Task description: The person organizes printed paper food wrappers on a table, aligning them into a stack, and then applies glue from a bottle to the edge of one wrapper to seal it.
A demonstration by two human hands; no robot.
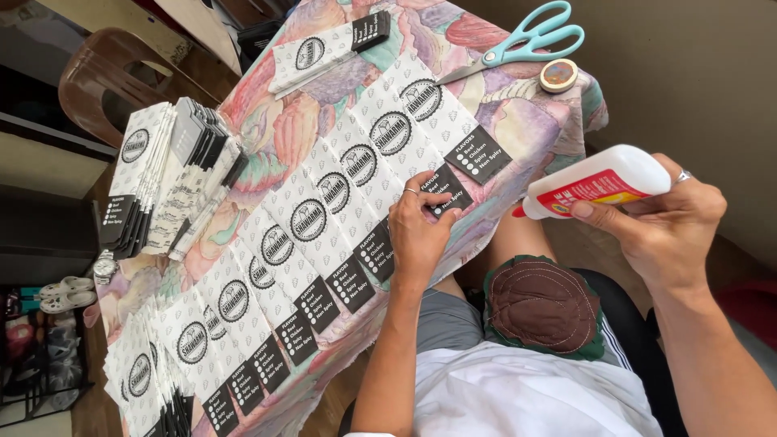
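Left hand [419,231] presses flat on the black end of a printed paper sleeve [441,192] in the overlapped row on the desk [518,121], right hand [668,222] grips the glue bottle [603,182] tilted nozzle-first—a squeeze now could drip glue onto neighbouring sleeves.

A left hand [419,231] presses on 1 printed paper sleeve [405,142] in an overlapping row across a floral-clothed tabletop [518,121]. The right hand [668,226] holds a white glue bottle [603,182] off the edge. Teal scissors [526,40] and a tape roll [558,75] lie beyond.
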